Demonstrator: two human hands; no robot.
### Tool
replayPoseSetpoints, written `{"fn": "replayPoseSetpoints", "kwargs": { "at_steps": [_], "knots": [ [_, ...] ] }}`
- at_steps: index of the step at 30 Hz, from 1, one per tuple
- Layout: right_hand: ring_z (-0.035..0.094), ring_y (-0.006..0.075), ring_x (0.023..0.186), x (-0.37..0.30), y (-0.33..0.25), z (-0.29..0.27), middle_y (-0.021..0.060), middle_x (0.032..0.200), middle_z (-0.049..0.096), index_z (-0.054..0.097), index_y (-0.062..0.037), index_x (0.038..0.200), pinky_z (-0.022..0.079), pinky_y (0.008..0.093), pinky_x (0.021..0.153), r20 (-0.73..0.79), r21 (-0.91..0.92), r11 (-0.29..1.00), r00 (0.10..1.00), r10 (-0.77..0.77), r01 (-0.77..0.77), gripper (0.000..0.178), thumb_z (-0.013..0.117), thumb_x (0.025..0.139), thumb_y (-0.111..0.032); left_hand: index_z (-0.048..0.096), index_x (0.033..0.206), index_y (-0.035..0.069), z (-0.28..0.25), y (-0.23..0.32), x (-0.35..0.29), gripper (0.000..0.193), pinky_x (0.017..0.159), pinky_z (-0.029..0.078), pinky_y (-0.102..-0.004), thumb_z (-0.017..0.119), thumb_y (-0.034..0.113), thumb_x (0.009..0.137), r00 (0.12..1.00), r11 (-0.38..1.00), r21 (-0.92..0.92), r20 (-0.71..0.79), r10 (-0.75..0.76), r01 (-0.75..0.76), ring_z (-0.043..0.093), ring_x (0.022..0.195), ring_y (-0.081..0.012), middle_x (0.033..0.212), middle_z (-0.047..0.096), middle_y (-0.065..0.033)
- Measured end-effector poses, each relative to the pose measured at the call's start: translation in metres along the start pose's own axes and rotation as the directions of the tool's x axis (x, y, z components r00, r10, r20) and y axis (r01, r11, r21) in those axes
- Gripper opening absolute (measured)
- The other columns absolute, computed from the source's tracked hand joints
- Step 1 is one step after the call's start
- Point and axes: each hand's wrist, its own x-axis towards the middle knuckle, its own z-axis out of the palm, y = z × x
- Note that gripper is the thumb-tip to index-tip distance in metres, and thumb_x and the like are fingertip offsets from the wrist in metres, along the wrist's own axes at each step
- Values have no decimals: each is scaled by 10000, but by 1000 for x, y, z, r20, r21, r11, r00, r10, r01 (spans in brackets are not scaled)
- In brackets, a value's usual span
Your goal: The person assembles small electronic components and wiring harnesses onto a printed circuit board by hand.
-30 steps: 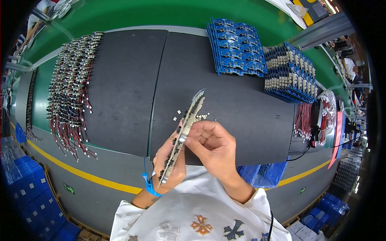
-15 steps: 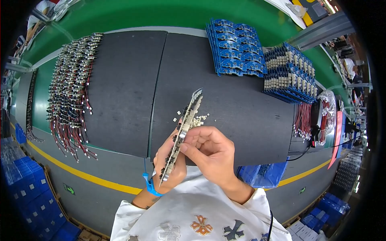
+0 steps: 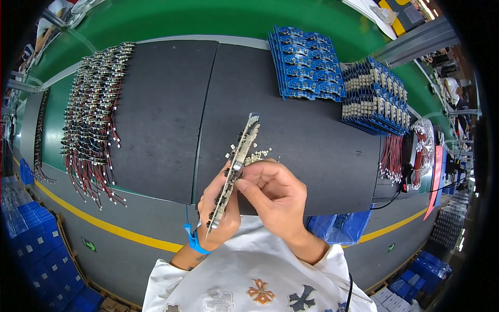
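A circuit board panel [image 3: 232,174] is held up nearly edge-on over the front of the black mat. Black parts stud its left face and cream-white connectors line its right. My left hand [image 3: 224,210] grips its lower half from behind; a blue wrist strap [image 3: 193,238] circles that wrist. Against the right face, near the board's middle, my right hand [image 3: 278,195] has its thumb and curled fingers drawn together; whatever lies between the tips is too small to make out. Several loose white connectors [image 3: 255,156] lie on the mat just beyond the board.
The black mat [image 3: 161,119] covers the bench. At the far right stand blue circuit panels [image 3: 306,67] and a stack with white connectors [image 3: 374,99], beside red wire bundles [image 3: 391,156]. Rows of wired boards [image 3: 93,114] fill the left. A blue bag [image 3: 340,227] hangs below the front edge.
The board has tilted slightly more upright in my left hand. My right thumb and fingers have shifted a little along its right face, still touching it.
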Motion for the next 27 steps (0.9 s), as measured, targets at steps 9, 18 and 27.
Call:
{"fn": "replayPoseSetpoints", "kwargs": {
  "at_steps": [9, 18, 27],
  "knots": [
    [582, 117, 836, -3, -14, 8, 85, 889, 595, 524, 57, 1020, 486, 241, 739, 53, 139, 990, 999, -7, 0, 264, 612, 774, 93, 401, 1177, -42, 3, -26, -15, 419, 853, 468, -389, 467, -144, 777, 990, 980, -158, 81, -113, 125, 520, 1070, -406, 1196, 471, -310],
    [585, 142, 856, 1, -19, 3, 136, 913, 604, 498, 69, 1011, 488, 255, 736, 74, 104, 994, 997, 28, -35, 245, 584, 786, 112, 407, 1174, -58, 1, 5, 4, 402, 886, 446, -392, 437, -143, 782, 997, 990, -116, 33, -70, 74, 507, 1086, -406, 1208, 453, -320],
    [590, 139, 853, 1, -14, 3, 105, 921, 595, 515, 68, 1025, 490, 255, 741, 37, 36, 996, 996, -79, 78, 267, 596, 774, 114, 428, 1163, -83, 4, 7, 6, 382, 912, 424, -386, 428, -136, 785, 992, 979, -164, 5, -123, 122, 494, 1107, -398, 1206, 459, -317]
  ]
}}
